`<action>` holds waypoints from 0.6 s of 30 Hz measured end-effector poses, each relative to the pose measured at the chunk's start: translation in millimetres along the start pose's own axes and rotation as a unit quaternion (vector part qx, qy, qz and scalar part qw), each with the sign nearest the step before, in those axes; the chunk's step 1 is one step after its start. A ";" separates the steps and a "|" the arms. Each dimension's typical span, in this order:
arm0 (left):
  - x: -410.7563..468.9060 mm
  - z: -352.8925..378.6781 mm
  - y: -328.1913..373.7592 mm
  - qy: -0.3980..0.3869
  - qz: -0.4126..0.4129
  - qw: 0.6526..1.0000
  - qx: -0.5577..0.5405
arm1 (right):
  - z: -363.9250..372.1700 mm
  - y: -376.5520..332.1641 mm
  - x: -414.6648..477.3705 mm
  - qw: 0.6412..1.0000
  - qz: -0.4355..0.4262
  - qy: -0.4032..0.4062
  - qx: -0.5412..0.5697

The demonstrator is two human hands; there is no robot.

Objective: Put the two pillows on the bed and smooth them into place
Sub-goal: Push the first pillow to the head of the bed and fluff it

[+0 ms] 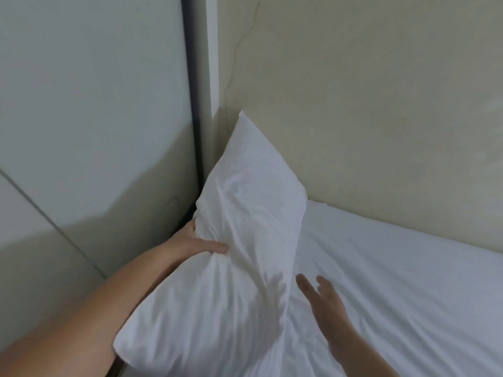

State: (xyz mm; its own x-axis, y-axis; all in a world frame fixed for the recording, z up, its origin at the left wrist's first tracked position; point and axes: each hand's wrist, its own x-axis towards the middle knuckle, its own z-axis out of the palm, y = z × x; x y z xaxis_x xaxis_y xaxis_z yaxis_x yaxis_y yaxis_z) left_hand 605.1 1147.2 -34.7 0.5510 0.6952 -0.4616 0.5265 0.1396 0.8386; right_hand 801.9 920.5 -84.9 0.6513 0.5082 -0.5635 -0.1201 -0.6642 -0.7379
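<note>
The pillow (239, 235) is big, white and puffy, and we see only one of them. Its cloth is soft and full of wrinkles, and the folds bunch up where it is squeezed. It is shaped like a long fat rectangle. Its long side runs from the near left up to the far corner of the room, and one pointy corner sticks up against the wall (367, 104). It stands tilted, with its lower edge down on the bed (408, 295) at the left side, close to the corner.

The bed is covered with a white sheet that looks smooth, with a few soft creases. It fills the right and bottom of what we see.

The wall behind the bed is flat and cream colored, with a thin crack running down it. On the left is a pale, smooth panel (89, 104) with a dark strip (194, 118) along its edge.

Our left hand (196, 242) has its grip closed on the pillow's left edge, and the fingers pinch a bunch of cloth. Our right hand (326, 303) is open with fingers spread. It is just beside the pillow's right side, over the sheet, and we cannot tell if it touches anything.
</note>
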 end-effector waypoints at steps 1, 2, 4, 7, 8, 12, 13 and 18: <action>3.9 -4.8 -4.7 0.008 -0.022 0.997 0.078 | 4.2 17.7 8.7 0.995 0.075 -0.046 0.040; 8.0 -6.9 -11.9 0.023 -0.035 0.990 0.136 | 13.4 33.5 15.0 0.984 0.128 -0.095 0.080; 11.2 -4.3 -28.5 0.030 -0.031 0.981 0.189 | 44.1 53.4 22.8 0.962 0.159 -0.159 0.155; 7.2 8.1 -48.7 0.068 0.046 0.970 0.229 | 86.3 50.0 29.4 0.954 0.126 -0.125 0.244; 4.7 11.2 -51.5 0.095 0.089 0.961 0.243 | 94.2 45.0 32.3 0.955 0.120 -0.092 0.257; -2.7 26.1 -21.4 0.206 0.266 0.921 0.198 | 71.4 6.0 27.8 0.950 -0.017 0.047 0.308; -3.1 29.1 -8.3 0.219 0.301 0.913 0.169 | 55.7 -3.5 25.1 0.946 -0.061 0.073 0.309; 0.3 48.2 -27.7 0.159 0.192 0.965 0.082 | -14.1 -4.5 20.6 0.983 -0.075 0.064 0.152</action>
State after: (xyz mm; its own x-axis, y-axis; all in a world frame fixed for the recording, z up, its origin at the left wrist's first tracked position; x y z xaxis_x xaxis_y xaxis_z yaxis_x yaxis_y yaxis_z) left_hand 621.8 1109.5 -72.0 0.5132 0.8582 0.0085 0.4330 -0.2675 0.8608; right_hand 826.4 926.3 -87.9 0.7660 0.5012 -0.4025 -0.2217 -0.3817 -0.8973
